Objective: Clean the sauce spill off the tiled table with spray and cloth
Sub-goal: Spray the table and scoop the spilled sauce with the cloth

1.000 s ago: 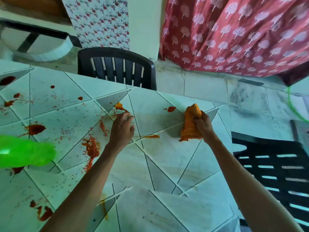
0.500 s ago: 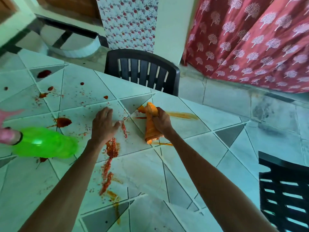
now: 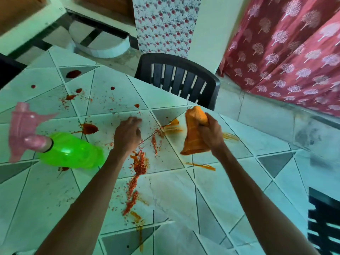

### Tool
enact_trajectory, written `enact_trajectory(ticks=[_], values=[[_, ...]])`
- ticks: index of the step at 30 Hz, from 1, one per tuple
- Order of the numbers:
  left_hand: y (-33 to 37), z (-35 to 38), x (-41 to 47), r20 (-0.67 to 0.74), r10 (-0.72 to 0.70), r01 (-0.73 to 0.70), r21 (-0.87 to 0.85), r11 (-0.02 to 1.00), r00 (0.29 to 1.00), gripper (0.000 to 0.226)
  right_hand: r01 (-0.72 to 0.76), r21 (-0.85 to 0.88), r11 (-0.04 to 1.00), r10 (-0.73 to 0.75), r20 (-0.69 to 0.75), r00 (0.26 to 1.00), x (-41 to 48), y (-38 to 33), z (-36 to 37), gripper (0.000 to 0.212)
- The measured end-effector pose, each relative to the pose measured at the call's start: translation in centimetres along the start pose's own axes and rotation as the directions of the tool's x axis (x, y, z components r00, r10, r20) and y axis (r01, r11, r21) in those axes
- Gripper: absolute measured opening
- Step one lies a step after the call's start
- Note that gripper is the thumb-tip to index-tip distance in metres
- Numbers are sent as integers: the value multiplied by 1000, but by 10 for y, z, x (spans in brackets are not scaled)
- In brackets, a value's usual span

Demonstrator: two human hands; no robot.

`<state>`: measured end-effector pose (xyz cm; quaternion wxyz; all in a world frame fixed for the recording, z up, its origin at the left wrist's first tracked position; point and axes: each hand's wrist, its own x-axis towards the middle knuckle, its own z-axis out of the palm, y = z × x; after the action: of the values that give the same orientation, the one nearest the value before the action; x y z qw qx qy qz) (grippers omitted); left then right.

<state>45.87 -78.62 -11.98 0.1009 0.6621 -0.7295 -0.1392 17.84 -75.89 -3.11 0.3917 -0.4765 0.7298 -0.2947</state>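
Observation:
Red sauce (image 3: 140,163) is smeared and spattered across the pale tiled table (image 3: 230,190), with thicker blobs such as one sauce blob (image 3: 90,128) at the left. My right hand (image 3: 211,134) grips a bunched orange cloth (image 3: 194,133), its lower end on the tiles near the far edge. My left hand (image 3: 127,134) rests palm down on the table, fingers spread, holding nothing. A green spray bottle (image 3: 70,150) with a pink trigger head (image 3: 24,129) lies on its side at the left, apart from both hands.
A black plastic chair (image 3: 179,80) stands at the table's far edge. Another black chair (image 3: 324,221) is at the right. A red patterned curtain (image 3: 287,52) hangs behind, above the tiled floor (image 3: 266,116).
The cloth in my right hand swept left across the tiles, leaving orange streaks, then moved back right. My left hand shifted left over the spill. The view turned, showing more of the bottle.

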Motion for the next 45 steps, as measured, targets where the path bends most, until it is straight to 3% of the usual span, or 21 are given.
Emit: enact_trajectory(ticks=[5, 10, 13, 16, 20, 23, 26, 31, 36, 40, 45], values=[[-1, 2, -1, -42, -5, 5, -10, 1000, 999, 45, -85, -72, 994, 77, -98, 992, 39, 18, -21, 43], [-3, 4, -6, -44, -9, 8, -27, 1000, 999, 56, -165, -111, 980, 168, 14, 986, 68, 1, 18, 48], [-5, 4, -10, -48, -28, 25, -62, 998, 998, 52, -106, -125, 986, 119, 97, 988, 69, -26, 62, 44], [-9, 0, -17, -141, -132, 127, -42, 991, 981, 46, -11, -152, 988, 48, 238, 970, 57, -55, 108, 42], [-25, 0, -27, -187, -283, 276, -64, 959, 941, 48, 105, -188, 977, -10, 446, 895, 41, -82, 158, 51], [-31, 2, -31, -195, -302, 288, -98, 953, 933, 53, 171, -198, 965, -38, 538, 842, 33, -90, 167, 57], [-27, 1, -31, -183, -311, 297, -99, 950, 933, 53, 235, -207, 950, -102, 504, 857, 24, -90, 148, 58], [-21, -1, -32, -157, -318, 303, -111, 947, 935, 49, 355, -257, 899, -247, 372, 895, 3, -62, 76, 42], [-16, -1, -33, -116, -291, 284, -78, 956, 950, 47, 168, -253, 953, -122, 189, 974, -11, -20, 28, 35], [-18, -5, -37, -64, -251, 249, -31, 968, 966, 46, -36, -208, 977, 60, 106, 993, -19, 7, 51, 39], [-26, -8, -41, -33, -214, 212, -67, 975, 976, 56, -34, -118, 992, 48, 121, 991, -34, -9, 126, 40]])
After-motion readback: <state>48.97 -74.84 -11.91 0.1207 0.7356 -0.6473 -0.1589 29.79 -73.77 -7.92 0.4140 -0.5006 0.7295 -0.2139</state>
